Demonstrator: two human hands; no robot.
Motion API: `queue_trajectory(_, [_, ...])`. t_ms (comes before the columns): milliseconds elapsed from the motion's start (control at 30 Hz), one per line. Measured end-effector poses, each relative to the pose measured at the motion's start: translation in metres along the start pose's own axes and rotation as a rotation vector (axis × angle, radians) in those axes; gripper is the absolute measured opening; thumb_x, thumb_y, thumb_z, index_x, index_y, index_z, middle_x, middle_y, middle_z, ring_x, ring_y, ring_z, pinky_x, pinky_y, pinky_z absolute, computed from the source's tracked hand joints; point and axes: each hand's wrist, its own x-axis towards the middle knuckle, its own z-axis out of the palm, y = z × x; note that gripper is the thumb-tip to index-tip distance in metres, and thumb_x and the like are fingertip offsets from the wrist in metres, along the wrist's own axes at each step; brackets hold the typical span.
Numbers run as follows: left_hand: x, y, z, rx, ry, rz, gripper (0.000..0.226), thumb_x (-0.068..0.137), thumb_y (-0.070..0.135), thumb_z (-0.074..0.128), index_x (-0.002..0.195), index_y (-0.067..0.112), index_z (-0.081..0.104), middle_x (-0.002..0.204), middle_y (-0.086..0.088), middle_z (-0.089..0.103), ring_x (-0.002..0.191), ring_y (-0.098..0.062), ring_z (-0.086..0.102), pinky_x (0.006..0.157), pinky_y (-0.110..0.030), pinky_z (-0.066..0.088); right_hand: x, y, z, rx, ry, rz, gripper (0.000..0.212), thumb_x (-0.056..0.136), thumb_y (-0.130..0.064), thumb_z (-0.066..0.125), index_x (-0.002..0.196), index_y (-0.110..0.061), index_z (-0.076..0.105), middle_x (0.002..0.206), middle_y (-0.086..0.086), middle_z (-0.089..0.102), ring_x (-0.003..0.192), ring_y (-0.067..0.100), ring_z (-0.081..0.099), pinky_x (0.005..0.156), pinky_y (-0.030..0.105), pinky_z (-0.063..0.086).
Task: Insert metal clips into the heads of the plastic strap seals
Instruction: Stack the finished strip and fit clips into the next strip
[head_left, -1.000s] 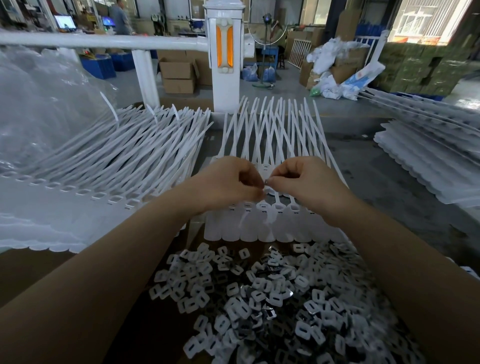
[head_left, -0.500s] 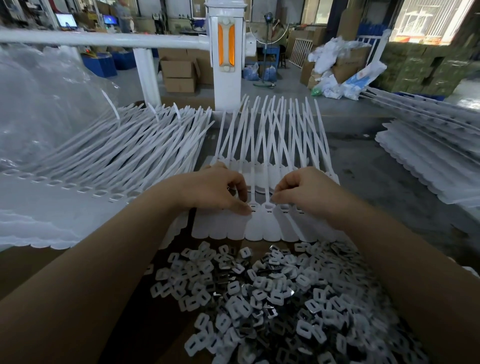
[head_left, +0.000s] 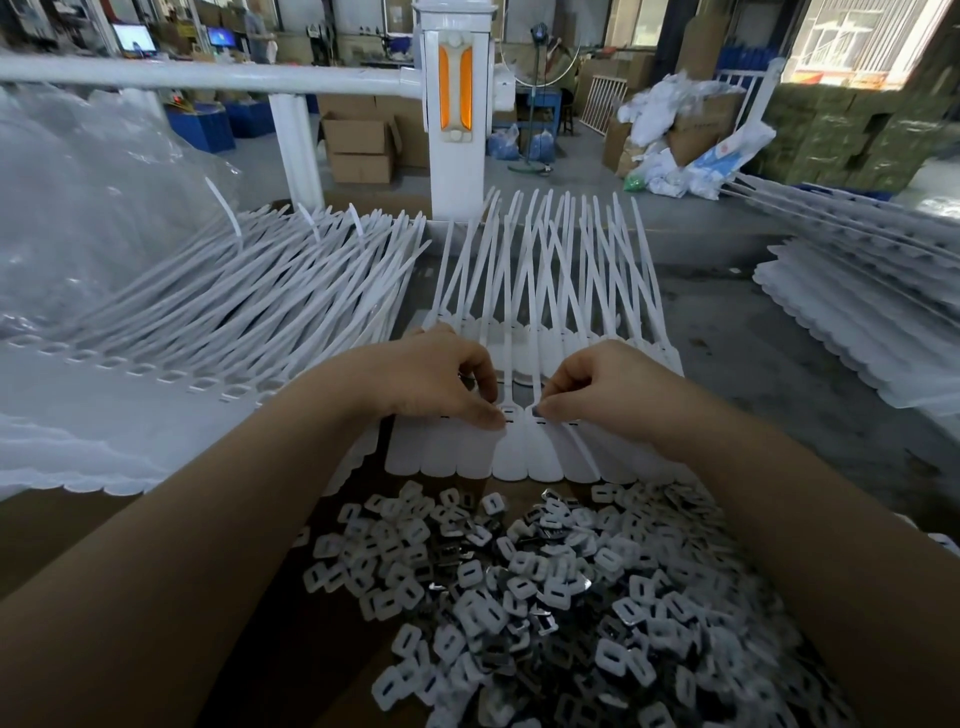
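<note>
A broad fan of white strap seals covers the left of the desk, tails pointing away and to the right; a second stack lies along the far right edge. Between them, straight ahead, sits the working row of seals, joined side by side with rounded tags toward the person and long tails running away toward the white post. Each seal's long axis therefore runs near to far, and the slotted heads form a line across, left to right, just under the hands.

Nearer the person lies a loose heap of metal clips, well within reach of either hand.

The left hand has its fingers curled down, thumb tip pressing on a seal head in mid row. The right hand is just beside it, thumb and forefinger pinched together at the neighbouring head; a small dark piece at the fingertips looks like a clip, though it is too small to be sure.

The heads still to fill appear to lie rightward, under and beyond the right hand, so that hand is nearer. Room is tight sideways between neighbouring heads; above the row and back toward the heap the way is open.
</note>
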Motion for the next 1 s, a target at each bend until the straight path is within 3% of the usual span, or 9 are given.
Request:
queue_trajectory(200, [0.0,0.0,-0.001,0.004,-0.005,0.011,0.03,0.071,0.057,0.076,0.093,0.04,0.064,0.103,0.009,0.044,0.092,-0.005,0.041,0.072,-0.026,0.036,0.001,0.0,0.001,0.046,-0.012,0.003,0.006,0.081,-0.024,0.076,0.079,-0.019,0.073,0.085,-0.003,0.071,0.086,0.016,0.065,0.082,0.037,0.055])
queue_trajectory(400, [0.0,0.001,0.0,0.0,-0.002,0.012,0.031,0.071,0.056,0.077,0.095,0.039,0.064,0.104,0.01,0.045,0.092,-0.005,0.043,0.072,-0.025,0.037,0.002,0.005,0.0,0.095,-0.004,-0.046,0.009,0.079,-0.02,0.079,0.078,-0.024,0.071,0.071,-0.007,0.066,0.062,0.001,0.059,0.058,0.018,0.043])
queue_trajectory(567, [-0.001,0.0,0.001,-0.006,-0.006,0.011,0.031,0.071,0.055,0.077,0.095,0.038,0.065,0.104,0.01,0.045,0.092,-0.005,0.043,0.072,-0.026,0.038,0.002,0.007,-0.003,0.079,-0.012,-0.062,0.011,0.08,-0.019,0.077,0.075,-0.029,0.075,0.078,-0.008,0.073,0.073,0.002,0.066,0.058,0.016,0.044])
queue_trajectory(767, [-0.002,0.0,0.0,-0.025,-0.018,0.009,0.029,0.072,0.055,0.076,0.093,0.039,0.063,0.105,0.01,0.045,0.094,-0.007,0.044,0.075,-0.027,0.039,0.002,0.005,-0.006,0.068,0.023,-0.127,0.014,0.084,-0.016,0.072,0.078,-0.029,0.073,0.069,-0.015,0.07,0.063,-0.005,0.063,0.052,0.009,0.042])
queue_trajectory(900, [-0.003,0.001,-0.001,-0.033,-0.027,0.004,0.028,0.072,0.054,0.076,0.093,0.041,0.063,0.106,0.009,0.044,0.097,-0.008,0.043,0.082,-0.03,0.04,-0.008,-0.012,-0.008,0.041,-0.232,-0.375,0.008,0.082,-0.023,0.076,0.084,-0.03,0.076,0.077,-0.018,0.07,0.067,-0.004,0.06,0.061,0.011,0.046])
queue_trajectory(1000, [-0.003,0.002,-0.001,-0.069,-0.019,-0.001,0.028,0.073,0.049,0.077,0.097,0.039,0.065,0.105,0.011,0.043,0.095,-0.004,0.042,0.074,-0.023,0.037,-0.013,-0.022,0.0,-0.084,-0.371,-0.502,0.011,0.08,-0.025,0.078,0.086,-0.033,0.075,0.078,-0.025,0.066,0.068,-0.005,0.057,0.066,0.012,0.046])
